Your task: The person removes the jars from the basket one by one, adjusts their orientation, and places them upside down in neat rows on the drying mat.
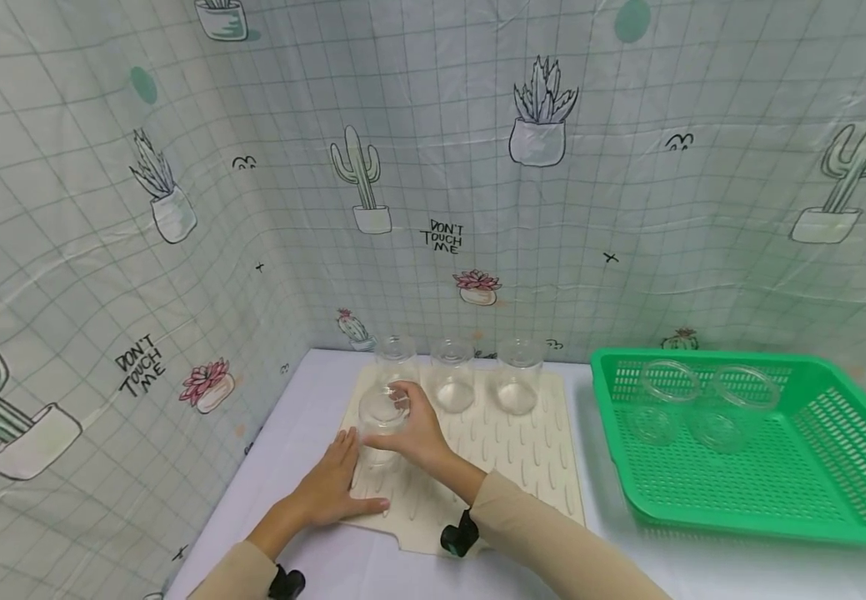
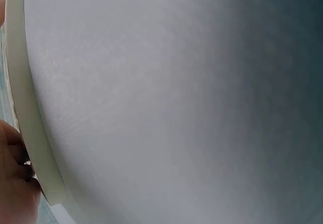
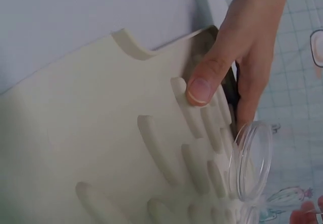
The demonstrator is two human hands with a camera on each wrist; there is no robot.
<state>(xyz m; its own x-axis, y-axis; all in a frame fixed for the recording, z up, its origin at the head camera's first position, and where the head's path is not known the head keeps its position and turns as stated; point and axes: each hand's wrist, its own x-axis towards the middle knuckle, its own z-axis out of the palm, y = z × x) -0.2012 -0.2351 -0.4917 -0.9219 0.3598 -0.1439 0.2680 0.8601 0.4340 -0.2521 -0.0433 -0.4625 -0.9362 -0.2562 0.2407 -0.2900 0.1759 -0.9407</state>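
My right hand (image 1: 419, 433) grips a clear jar (image 1: 382, 408) by its sides, over the left part of a cream ridged mat (image 1: 470, 467). The jar's lower part is close to the mat; I cannot tell if it touches. My left hand (image 1: 327, 483) rests at the mat's left edge, its thumb stretched over the top, as the right wrist view also shows. Three more clear jars stand in a row along the mat's back: a left one (image 1: 397, 354), a middle one (image 1: 453, 383) and a right one (image 1: 518, 383).
To the right stands a green plastic basket (image 1: 628, 492) with two clear jars inside, a left one (image 1: 670, 382) and a right one (image 1: 744, 388). A white cloth (image 1: 252, 508) covers the table. A cactus-print curtain (image 1: 402, 275) hangs behind and at the left.
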